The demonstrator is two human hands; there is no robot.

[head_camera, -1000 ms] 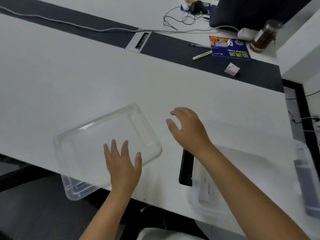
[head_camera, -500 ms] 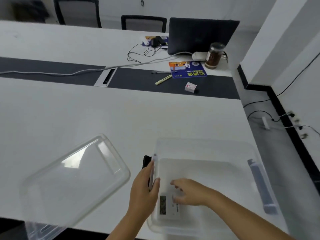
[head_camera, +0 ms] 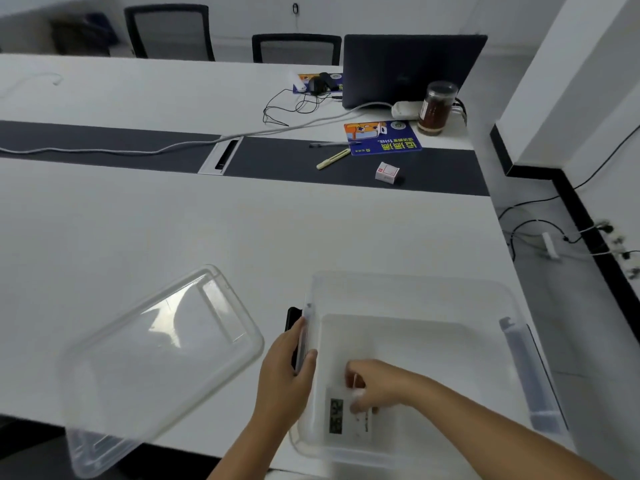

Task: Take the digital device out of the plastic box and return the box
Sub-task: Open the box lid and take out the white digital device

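A clear plastic box (head_camera: 415, 292) stands open on the white desk at the near right. Inside it, on the bottom at the near left corner, lies a small white digital device (head_camera: 341, 419) with a dark display. My right hand (head_camera: 375, 386) reaches into the box, its fingers closed around the device's right edge. My left hand (head_camera: 289, 368) grips the box's left wall from outside. The box's clear lid (head_camera: 156, 355) lies upside down to the left, overhanging the desk's near edge.
A black slot (head_camera: 292, 318) in the desk shows just left of the box. Far back are a laptop (head_camera: 408, 69), a jar (head_camera: 437, 107), a blue booklet (head_camera: 382, 136), pens, a small white carton (head_camera: 387, 173) and cables. The floor drops off right of the desk.
The view swung from the lid to the box. My left hand left the lid and took the box's left wall; my right hand went into the box and closed on the device.
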